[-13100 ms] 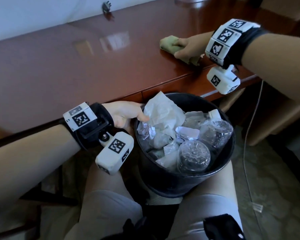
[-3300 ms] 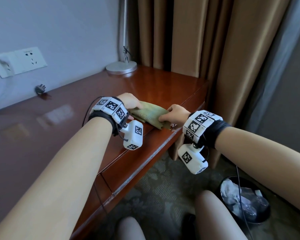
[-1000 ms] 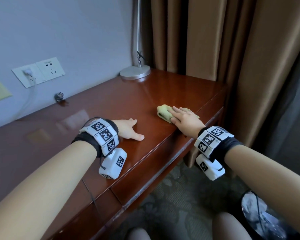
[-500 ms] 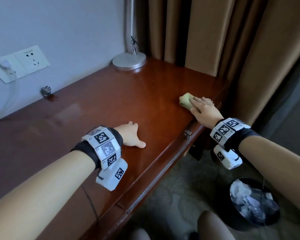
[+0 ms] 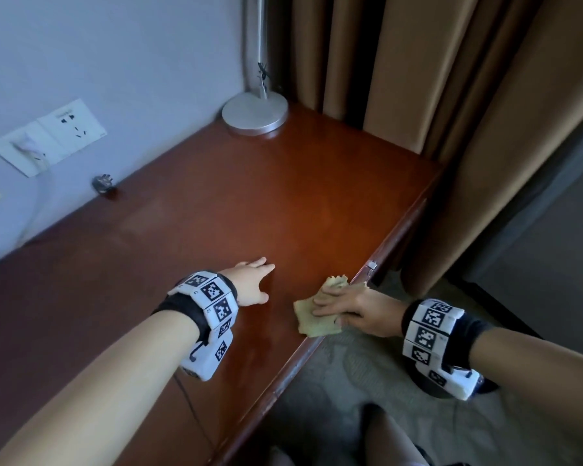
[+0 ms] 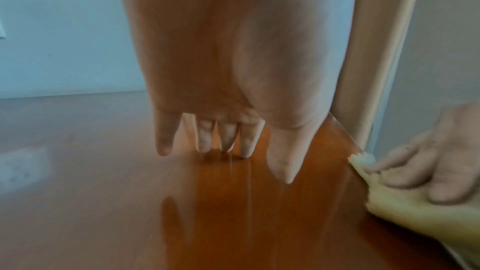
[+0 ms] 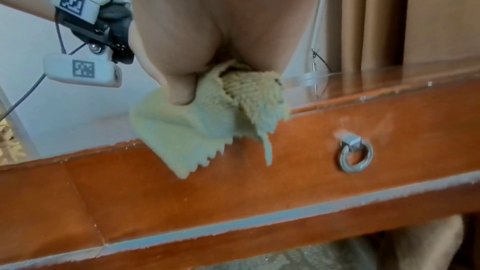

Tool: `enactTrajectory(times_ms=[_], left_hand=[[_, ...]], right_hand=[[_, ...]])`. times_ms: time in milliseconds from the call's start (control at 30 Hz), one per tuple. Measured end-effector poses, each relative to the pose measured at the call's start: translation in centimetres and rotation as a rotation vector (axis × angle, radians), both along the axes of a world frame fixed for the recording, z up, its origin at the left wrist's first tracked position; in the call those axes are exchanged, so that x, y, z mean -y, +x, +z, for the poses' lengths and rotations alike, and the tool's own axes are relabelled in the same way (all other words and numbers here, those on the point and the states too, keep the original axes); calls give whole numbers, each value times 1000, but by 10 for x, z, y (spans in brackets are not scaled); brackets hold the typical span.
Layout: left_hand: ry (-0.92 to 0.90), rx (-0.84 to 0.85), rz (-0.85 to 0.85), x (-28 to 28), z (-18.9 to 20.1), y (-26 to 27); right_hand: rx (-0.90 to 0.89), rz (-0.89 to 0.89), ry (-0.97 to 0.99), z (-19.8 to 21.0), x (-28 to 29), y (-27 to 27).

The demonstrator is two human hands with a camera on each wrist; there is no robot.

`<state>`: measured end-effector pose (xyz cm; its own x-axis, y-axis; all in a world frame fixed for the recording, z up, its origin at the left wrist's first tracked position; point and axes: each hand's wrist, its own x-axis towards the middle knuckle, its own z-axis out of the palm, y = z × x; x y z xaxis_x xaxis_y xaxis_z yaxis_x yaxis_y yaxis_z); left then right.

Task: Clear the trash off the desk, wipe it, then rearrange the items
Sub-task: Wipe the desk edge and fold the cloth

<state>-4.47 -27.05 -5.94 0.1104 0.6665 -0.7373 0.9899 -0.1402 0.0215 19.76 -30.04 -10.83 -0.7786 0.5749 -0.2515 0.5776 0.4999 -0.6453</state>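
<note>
A yellow-green cloth (image 5: 312,319) lies at the front edge of the red-brown wooden desk (image 5: 249,196). My right hand (image 5: 340,307) is on top of it, fingers laid across it. In the right wrist view the thumb (image 7: 182,89) presses the bunched cloth (image 7: 207,120), and one corner hangs down over the drawer front. My left hand (image 5: 253,284) rests flat on the desk just left of the cloth, fingers spread and holding nothing. The left wrist view shows the left hand (image 6: 233,157) on the glossy wood and the cloth (image 6: 402,213) at the right.
A round silver lamp base (image 5: 254,112) stands in the far corner. A loose plug (image 5: 104,186) lies by the wall under white sockets (image 5: 64,129). Tan curtains (image 5: 451,95) hang past the desk's right end. A ring pull (image 7: 355,157) sits on the drawer front.
My right hand has drawn the cloth back along the front edge toward me, and it now overhangs the edge beside my left hand. The left hand has stayed flat on the desk.
</note>
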Motion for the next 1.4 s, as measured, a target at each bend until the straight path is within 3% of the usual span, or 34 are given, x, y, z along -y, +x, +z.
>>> enactTrajectory(times_ms=[200,400,533,700,800,967,1033,1200,1400], left_hand=[[4,87,-47,-4,30,-4],[198,315,19,-11,100,-7],[385,540,296,-14,146,-17],[108,937,758,-12,194,-30],[-46,1076,883,-12,211,-35],[-129,1361,1043,-22,220,-40],[-134,1360,1054,-29,221,-39],[46,1147,1063,-51,218,-40],[-158,1250,1111,-101,209,-43]], right_hand=[[233,-39,-170,62,-5,-2],[-9,-477,101,133,-26,-26],[30,-514,268,173,-37,-51],[70,-540,552,222,-42,-83],[44,-532,654,246,-45,-98],[44,-520,688,260,-49,-113],[54,-508,739,263,-54,-115],[67,-542,859,274,-91,-114],[-15,-567,662,262,-161,-116]])
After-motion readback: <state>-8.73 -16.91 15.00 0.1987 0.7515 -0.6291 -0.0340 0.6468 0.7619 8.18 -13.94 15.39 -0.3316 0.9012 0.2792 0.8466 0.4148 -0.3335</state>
